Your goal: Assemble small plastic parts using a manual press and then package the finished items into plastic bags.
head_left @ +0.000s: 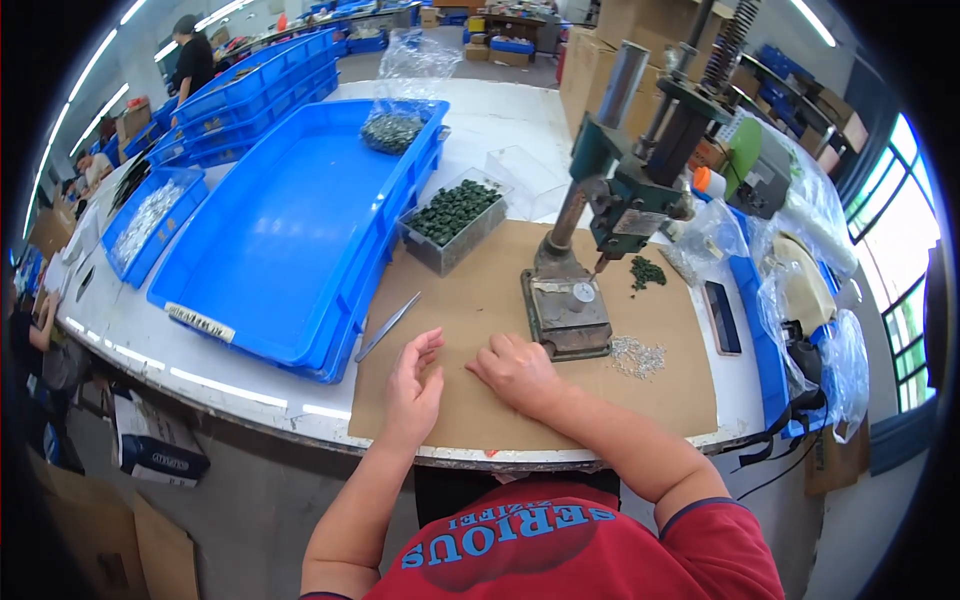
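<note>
My left hand (415, 388) is held over the brown cardboard sheet (460, 420), its fingers stretched out with nothing in them. Beside it, my right hand (516, 372) has its fingers curled and pressed together low over the cardboard, just left of the press base. Whatever it may hold is hidden. A green bench press (632, 205) stands beyond the right hand, with a small round metal piece (582, 293) on its base (570, 325). Silver small parts (638, 358) lie scattered right of the base. Behind them is a little heap of dark green parts (646, 273). Metal tweezers (388, 327) lie beyond my left hand.
A clear box of dark green parts (455, 212) stands left of the press. A large blue tray (270, 240) fills the left side, holding a bag of dark parts (392, 132). A phone (722, 318) and a blue bin (755, 345) with plastic bags are at right.
</note>
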Tool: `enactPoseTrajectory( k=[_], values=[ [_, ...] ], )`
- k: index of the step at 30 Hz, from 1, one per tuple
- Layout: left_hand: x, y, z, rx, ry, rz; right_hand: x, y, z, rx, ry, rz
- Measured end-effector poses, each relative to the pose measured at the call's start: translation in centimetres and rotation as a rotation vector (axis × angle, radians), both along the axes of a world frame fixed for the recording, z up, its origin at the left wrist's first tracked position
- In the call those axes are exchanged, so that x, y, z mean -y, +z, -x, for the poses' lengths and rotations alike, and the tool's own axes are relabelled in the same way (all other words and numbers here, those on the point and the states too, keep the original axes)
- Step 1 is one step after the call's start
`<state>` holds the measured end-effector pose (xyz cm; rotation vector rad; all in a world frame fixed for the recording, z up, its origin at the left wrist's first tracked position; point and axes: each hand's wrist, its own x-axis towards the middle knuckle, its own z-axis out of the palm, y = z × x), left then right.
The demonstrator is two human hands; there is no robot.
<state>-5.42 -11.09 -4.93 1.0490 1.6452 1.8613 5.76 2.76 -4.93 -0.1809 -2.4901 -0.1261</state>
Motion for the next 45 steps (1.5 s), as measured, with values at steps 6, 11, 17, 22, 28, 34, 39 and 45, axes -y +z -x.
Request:
enactPoseTrajectory(
  k=[6, 11, 17, 22, 28, 34, 39, 45],
  values=[
    [0.8, 1.1, -0.4, 0.05, -0.016, 0.05, 0.0, -0.2, 0.2, -0.038, 0.025, 0.024],
    [0.7, 0.9, -0.3, 0.052, -0.008, 0.06, -0.2, -0.5, 0.0, -0.052, 0.049, 0.022],
    [0.7, 0.2, -0.1, 0.019, -0.024, 0.059, -0.4, -0.2, 0.1, -0.011, 0.035, 0.047],
    [1.4, -0.2, 0.3, -0.04, -0.005, 0.052, -0.7, -0.9, 2.4, -0.091, 0.044, 0.134],
    [0.7, -0.2, 0.3, -0.159, -0.007, 0.097, -3.8, 3.2, 6.1, -0.463, -0.099, 0.783],
    [1.4, 0.9, 0.4, -0.216, -0.013, 0.133, -11.7, 9.2, 13.7, -0.724, -0.22, 0.82],
    [1.3, 0.6, 0.4, -0.181, -0.018, 0.084, -16.0, 9.5, 18.3, -0.573, -0.355, 0.696],
    [1.3, 0.6, 0.4, -0.18, -0.045, 0.118, -18.2, 7.5, 20.3, -0.246, -0.518, 0.653]
  ],
)
